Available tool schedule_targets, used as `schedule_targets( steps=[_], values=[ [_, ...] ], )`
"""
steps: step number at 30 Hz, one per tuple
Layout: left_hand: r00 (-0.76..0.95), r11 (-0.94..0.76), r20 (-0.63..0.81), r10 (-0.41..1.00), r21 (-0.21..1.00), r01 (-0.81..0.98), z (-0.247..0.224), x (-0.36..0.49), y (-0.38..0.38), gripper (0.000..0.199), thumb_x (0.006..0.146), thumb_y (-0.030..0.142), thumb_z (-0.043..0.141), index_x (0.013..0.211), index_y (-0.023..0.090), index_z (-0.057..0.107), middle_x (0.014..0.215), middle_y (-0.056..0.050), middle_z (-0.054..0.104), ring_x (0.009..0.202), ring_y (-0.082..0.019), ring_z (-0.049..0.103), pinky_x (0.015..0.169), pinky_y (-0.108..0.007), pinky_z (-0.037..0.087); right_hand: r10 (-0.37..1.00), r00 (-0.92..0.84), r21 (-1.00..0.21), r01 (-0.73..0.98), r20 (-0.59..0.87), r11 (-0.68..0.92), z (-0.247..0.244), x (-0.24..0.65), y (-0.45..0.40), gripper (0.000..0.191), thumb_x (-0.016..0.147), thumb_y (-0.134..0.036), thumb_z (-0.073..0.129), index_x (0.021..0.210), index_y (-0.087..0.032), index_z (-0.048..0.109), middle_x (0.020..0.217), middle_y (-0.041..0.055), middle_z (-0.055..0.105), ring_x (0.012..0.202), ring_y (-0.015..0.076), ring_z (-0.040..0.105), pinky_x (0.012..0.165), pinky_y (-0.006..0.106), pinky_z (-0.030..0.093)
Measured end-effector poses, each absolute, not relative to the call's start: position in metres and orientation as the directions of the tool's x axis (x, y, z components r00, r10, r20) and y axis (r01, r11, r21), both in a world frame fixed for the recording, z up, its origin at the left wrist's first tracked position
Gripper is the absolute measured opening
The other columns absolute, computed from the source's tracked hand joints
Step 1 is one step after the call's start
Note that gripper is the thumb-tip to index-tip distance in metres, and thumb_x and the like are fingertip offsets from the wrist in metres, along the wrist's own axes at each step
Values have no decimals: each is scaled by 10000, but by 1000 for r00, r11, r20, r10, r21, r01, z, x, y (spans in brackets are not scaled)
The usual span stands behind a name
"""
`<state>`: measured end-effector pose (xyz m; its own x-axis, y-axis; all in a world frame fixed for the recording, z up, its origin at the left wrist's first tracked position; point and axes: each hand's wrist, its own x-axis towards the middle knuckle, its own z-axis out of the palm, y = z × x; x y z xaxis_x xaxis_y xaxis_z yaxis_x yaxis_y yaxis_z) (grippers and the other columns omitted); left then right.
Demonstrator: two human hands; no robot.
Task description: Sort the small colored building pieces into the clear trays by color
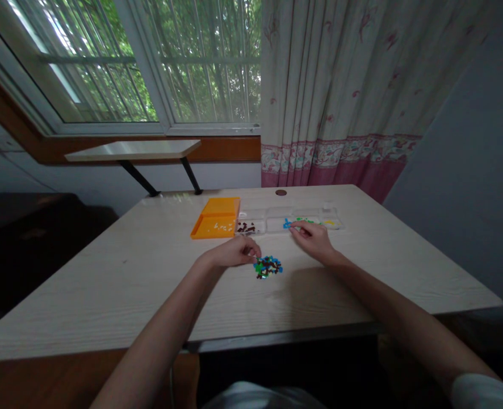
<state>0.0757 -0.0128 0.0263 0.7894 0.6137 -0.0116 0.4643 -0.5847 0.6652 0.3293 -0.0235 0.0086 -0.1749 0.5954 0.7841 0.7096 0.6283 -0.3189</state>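
A small heap of mixed blue, green, dark brown and pale pieces (pixel 268 266) lies on the table. At its left edge is my left hand (pixel 238 251), its thumb and fingers bent together; whatever they pinch is too small to make out. My right hand (pixel 314 240) reaches over a clear divided tray (pixel 272 226), fingertips closed beside some blue pieces (pixel 286 223). I cannot tell whether a piece is between those fingertips. Other compartments hold dark brown pieces (pixel 246 228), green pieces (pixel 305 220) and a few yellow pieces (pixel 330 222).
Left of the clear tray sits an orange tray (pixel 197 232) with white pieces (pixel 222 226) in it. A raised shelf (pixel 134 149) on black legs stands at the table's back left. A round dark disc (pixel 281 192) is near the back edge of the pale wooden table (pixel 149 272).
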Motion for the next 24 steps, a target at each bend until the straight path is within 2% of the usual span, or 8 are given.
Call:
schedule_targets(
  steps=[4,12,18,24],
  values=[
    [776,-515,-66,627,713,477,26,77,-15,200,721,264,587,822,99,641,643,-7,552,572,-80,460,517,-157,337,641,-174,-338,732,747,592,9,330,-24,236,803,-341,507,811,-184,682,466,-28,491,436,79,436,505,185,366],
    [772,-475,-79,631,747,465,27,79,-18,165,702,231,590,798,102,631,647,-9,549,571,-81,453,512,-162,338,715,-140,-396,752,685,527,7,333,-20,288,805,-381,476,820,-179,681,492,-14,511,452,87,435,505,193,357],
    [749,-435,16,662,822,367,25,82,-18,170,698,263,610,758,104,609,676,-20,576,599,-85,473,550,-182,360,747,-86,-431,771,660,470,3,336,-13,238,774,-350,510,763,-171,667,464,-35,471,435,81,427,481,188,325],
    [615,-267,84,784,940,212,21,89,-17,196,710,283,603,742,95,563,615,13,510,542,-55,419,518,-178,322,784,7,-443,828,621,343,2,339,2,241,775,-359,502,759,-185,669,480,-25,519,453,96,462,488,203,301]
  ],
)
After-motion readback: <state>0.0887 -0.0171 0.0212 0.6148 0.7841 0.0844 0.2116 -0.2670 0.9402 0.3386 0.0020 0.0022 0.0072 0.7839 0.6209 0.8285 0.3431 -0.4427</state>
